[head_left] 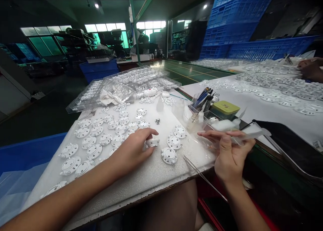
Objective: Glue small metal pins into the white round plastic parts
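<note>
My left hand (137, 145) is closed around a small white round plastic part (152, 143), held on edge just above the white foam-covered table (141, 180). Beside it, to the right, lie 3 similar white discs with dark dots, one of them a near disc (169, 156). Many more such discs (94, 151) are spread left of and behind this hand. My right hand (232, 153) is raised at the table's right edge, fingers closed on a translucent white plastic squeeze bottle (254, 134), partly hidden. Metal tweezers (199, 172) slant past the table edge toward my right wrist; whether the hand touches them is unclear.
Behind the discs are a pile of tiny dark parts (157, 121), a small white bottle (159, 105) and clear trays (93, 93) of white pieces. A tool holder (202, 101), a yellow-lidded tin (225, 107) and a black tray (290, 147) stand right. Another person's hand (311, 69) shows far right.
</note>
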Available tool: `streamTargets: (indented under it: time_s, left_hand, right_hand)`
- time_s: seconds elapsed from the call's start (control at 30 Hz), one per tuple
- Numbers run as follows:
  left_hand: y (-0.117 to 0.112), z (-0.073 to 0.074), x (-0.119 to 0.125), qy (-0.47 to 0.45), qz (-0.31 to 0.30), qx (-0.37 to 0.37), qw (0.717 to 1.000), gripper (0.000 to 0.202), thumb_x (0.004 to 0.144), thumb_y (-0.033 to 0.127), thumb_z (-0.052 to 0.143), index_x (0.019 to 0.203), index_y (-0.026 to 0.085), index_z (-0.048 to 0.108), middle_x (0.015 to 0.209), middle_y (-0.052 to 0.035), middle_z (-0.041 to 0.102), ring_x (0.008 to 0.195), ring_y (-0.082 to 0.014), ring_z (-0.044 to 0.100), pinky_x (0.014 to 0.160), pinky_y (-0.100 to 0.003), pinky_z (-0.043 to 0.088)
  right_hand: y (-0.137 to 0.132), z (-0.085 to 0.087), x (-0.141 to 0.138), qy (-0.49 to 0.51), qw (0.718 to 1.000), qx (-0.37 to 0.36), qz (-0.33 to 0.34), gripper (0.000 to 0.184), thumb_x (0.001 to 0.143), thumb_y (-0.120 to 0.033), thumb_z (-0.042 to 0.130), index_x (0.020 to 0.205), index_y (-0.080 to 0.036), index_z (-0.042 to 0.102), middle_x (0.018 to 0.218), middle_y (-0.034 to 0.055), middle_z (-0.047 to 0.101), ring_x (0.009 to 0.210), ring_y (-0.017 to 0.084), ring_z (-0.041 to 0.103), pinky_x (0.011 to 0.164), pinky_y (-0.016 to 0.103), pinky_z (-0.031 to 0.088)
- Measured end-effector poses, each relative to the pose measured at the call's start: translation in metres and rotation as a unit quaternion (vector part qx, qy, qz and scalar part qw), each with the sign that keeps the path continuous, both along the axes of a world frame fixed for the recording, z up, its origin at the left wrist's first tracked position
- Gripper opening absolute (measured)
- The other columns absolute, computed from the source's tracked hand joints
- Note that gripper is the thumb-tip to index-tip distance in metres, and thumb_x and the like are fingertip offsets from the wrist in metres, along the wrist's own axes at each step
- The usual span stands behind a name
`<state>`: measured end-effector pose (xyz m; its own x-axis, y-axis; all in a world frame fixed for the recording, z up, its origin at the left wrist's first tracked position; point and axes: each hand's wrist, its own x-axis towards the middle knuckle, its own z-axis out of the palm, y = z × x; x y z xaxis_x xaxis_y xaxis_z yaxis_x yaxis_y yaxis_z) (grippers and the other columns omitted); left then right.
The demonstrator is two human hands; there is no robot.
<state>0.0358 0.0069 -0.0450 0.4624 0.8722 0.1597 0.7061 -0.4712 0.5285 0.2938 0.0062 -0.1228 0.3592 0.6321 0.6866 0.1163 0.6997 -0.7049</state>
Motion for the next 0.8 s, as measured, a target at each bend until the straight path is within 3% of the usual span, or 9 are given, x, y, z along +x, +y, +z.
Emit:
streamTargets:
  time_s: [0.1,0.27,0.33,0.43,0.5,0.6,0.7,0.8]
  left_hand:
    - [-0.006,-0.001,-0.002,-0.032,0.009,0.021,0.999,0.031,0.087,0.020,0.053,0.118,0.023,0.054,0.102,-0.0037,0.064,0.093,-0.0193,0.063,0.082,-0.031,0.050]
    - [-0.012,-0.004,-0.004,-0.049,0.012,0.012,0.999,0.035,0.087,0.020,0.054,0.122,0.024,0.051,0.107,-0.0039,0.065,0.097,-0.0188,0.064,0.084,-0.030,0.051]
    - [-0.014,-0.005,-0.002,-0.041,0.008,0.002,0.999,0.036,0.087,0.021,0.054,0.123,0.024,0.050,0.105,-0.0037,0.065,0.095,-0.0190,0.064,0.083,-0.030,0.051]
    - [-0.015,-0.006,-0.001,-0.032,0.012,-0.009,0.999,0.038,0.087,0.022,0.054,0.124,0.024,0.049,0.099,-0.0028,0.066,0.091,-0.0194,0.064,0.082,-0.032,0.051]
    - [-0.017,-0.005,-0.002,-0.035,0.015,-0.012,0.999,0.039,0.087,0.023,0.055,0.125,0.025,0.049,0.097,-0.0019,0.065,0.090,-0.0189,0.064,0.082,-0.031,0.050]
    - [-0.019,-0.003,-0.003,-0.055,0.017,-0.010,0.998,0.041,0.087,0.024,0.056,0.126,0.028,0.048,0.096,-0.0003,0.065,0.090,-0.0171,0.064,0.081,-0.028,0.049]
    - [-0.022,0.000,-0.004,-0.077,0.016,-0.015,0.997,0.041,0.087,0.025,0.059,0.125,0.032,0.048,0.099,0.0017,0.064,0.093,-0.0149,0.063,0.083,-0.025,0.047]
    - [-0.025,0.001,-0.003,-0.086,0.012,-0.025,0.996,0.040,0.087,0.026,0.060,0.124,0.035,0.048,0.101,0.0038,0.064,0.096,-0.0135,0.062,0.084,-0.022,0.047]
  right_hand:
    - [-0.003,0.006,-0.001,0.021,0.999,0.034,-0.024,0.016,0.095,-0.025,0.050,0.103,-0.028,0.037,0.090,-0.0006,0.069,0.074,0.020,0.069,0.073,0.047,0.058]
    - [-0.018,0.035,-0.005,0.058,0.982,0.149,-0.105,0.016,0.094,-0.018,0.052,0.101,-0.028,0.042,0.087,-0.0022,0.065,0.075,0.017,0.066,0.065,0.038,0.060]
    - [-0.023,0.039,-0.005,0.035,0.988,0.125,-0.078,0.016,0.095,-0.017,0.049,0.102,-0.028,0.041,0.091,-0.0011,0.067,0.078,0.017,0.067,0.069,0.039,0.060]
    - [-0.023,0.025,-0.004,-0.033,0.999,0.018,0.001,0.014,0.096,-0.019,0.047,0.102,-0.028,0.038,0.096,0.0008,0.070,0.085,0.020,0.070,0.081,0.047,0.056]
    - [-0.021,0.011,-0.002,-0.057,0.998,-0.021,0.010,0.012,0.097,-0.023,0.046,0.102,-0.027,0.037,0.094,0.0013,0.071,0.087,0.022,0.070,0.089,0.051,0.050]
    - [-0.018,-0.001,-0.001,-0.061,0.998,-0.022,0.000,0.011,0.097,-0.025,0.046,0.102,-0.027,0.036,0.093,0.0009,0.071,0.087,0.022,0.070,0.094,0.053,0.045]
    - [-0.021,0.005,-0.004,-0.092,0.995,-0.018,0.030,0.010,0.098,-0.021,0.043,0.104,-0.027,0.037,0.096,0.0018,0.070,0.088,0.021,0.069,0.091,0.052,0.048]
    - [-0.029,0.026,-0.005,-0.064,0.996,-0.013,0.059,0.012,0.098,-0.020,0.043,0.104,-0.029,0.039,0.096,0.0005,0.068,0.083,0.021,0.069,0.077,0.046,0.054]
